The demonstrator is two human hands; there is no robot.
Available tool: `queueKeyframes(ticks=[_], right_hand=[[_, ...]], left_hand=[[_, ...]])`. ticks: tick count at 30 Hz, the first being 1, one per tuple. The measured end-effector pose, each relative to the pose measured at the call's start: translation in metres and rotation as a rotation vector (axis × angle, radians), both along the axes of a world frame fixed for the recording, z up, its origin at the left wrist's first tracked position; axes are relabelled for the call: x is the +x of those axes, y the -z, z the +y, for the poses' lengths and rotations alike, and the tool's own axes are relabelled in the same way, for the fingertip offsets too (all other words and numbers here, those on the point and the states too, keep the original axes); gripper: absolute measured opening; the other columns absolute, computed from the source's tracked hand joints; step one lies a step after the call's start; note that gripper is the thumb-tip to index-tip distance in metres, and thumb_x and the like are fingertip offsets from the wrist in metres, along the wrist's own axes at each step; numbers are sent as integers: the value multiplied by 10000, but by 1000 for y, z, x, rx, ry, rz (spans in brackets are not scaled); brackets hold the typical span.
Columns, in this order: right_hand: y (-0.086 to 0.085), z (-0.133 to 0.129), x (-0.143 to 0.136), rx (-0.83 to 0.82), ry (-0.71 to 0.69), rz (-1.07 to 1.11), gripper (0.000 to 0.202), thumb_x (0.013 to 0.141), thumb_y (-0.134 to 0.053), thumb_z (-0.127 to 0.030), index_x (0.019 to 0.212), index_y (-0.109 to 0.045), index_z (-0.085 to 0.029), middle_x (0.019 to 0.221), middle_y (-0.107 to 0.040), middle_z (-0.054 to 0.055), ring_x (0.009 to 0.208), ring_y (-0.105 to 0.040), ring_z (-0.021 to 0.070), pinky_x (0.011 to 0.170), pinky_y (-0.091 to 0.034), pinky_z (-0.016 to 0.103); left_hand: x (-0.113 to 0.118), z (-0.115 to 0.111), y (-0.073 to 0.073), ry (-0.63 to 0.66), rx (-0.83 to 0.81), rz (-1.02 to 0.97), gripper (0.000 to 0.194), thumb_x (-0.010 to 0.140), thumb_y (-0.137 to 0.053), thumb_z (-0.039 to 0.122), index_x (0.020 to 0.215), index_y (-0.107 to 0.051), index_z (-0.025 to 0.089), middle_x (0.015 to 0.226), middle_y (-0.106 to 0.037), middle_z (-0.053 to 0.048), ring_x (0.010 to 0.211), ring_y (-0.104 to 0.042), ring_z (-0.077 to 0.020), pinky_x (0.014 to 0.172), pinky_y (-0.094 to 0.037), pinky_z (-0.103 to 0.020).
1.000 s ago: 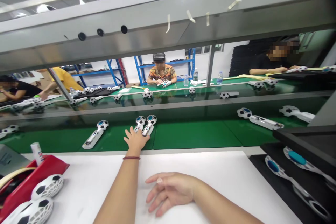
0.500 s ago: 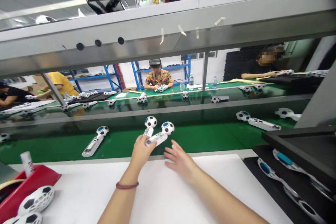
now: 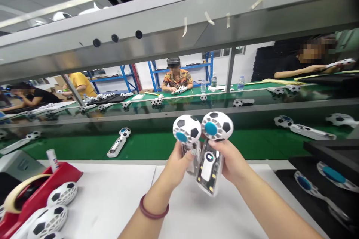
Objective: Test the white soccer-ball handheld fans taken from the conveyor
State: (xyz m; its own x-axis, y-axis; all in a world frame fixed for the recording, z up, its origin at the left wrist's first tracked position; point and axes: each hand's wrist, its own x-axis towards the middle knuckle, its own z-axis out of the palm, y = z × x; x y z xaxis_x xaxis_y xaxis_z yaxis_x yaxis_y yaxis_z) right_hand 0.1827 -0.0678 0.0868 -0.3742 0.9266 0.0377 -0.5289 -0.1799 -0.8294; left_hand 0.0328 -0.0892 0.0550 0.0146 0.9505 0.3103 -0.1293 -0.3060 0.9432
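Green felt-like belt is running the full width beyond the bench, matte and flat, carrying a lone white fan unit lying on its side, well apart from the hands. White worktop, smooth and bare-looking, is lying under both forearms. Grey metal shelf beam is spanning overhead, with curled tape scraps hanging off its edge. Red plastic bin at the near left is holding rounded football-pattern grilles, perforated, black on white. Black foam tray at the right is holding flat parts with blue discs.

Left hand is closing around the handle of the left fan; its head is a round, football-printed dome with a blue centre cap. Right hand is gripping the right fan, fingers curling behind a glossy clear-and-white handle, thumb near the neck. Both fans are being held upright above the worktop, heads touching side by side.
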Motion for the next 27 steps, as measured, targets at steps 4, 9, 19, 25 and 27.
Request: queueKeyframes(ticks=[4,9,19,25,27], right_hand=[[2,1,0,29,-84,-119,449,571,-753,-380,933,-610,-157,921,-681,107,863,-641,301,755,-500,416],[12,21,8,-174,-64,-196,372,690,-704,-398,969,-615,-168,983,-667,96,900,-637,245,747,-514,359],[43,36,3,-177,180,-342,516,702,-538,-660,750,-581,-148,557,-619,59,501,-596,174,429,-410,245],[65,31,-1,218,280,-221,557,553,-658,-673,782,-566,-174,673,-650,66,635,-621,220,571,-470,312],[78,31,-3,292,251,-165,619,488,-725,-636,886,-572,-188,887,-667,88,851,-622,263,726,-480,350]], left_hand=[[-3,4,2,44,-101,-189,476,699,-720,397,1105,-545,220,1137,-603,-70,1100,-517,-259,947,-385,-349],[-8,10,2,-53,-310,-281,608,619,-728,527,1091,-507,214,895,-637,-42,773,-620,-209,699,-485,-312],[-5,18,29,-291,-442,-300,578,629,-590,693,790,-628,140,619,-629,-52,644,-609,-210,548,-460,-268],[-7,22,42,-381,-225,-136,550,715,-546,639,889,-637,125,887,-670,-113,899,-606,-257,760,-458,-312],[-9,24,47,-350,-164,-88,512,702,-609,583,974,-618,149,1036,-643,-97,1050,-542,-253,912,-387,-312]])
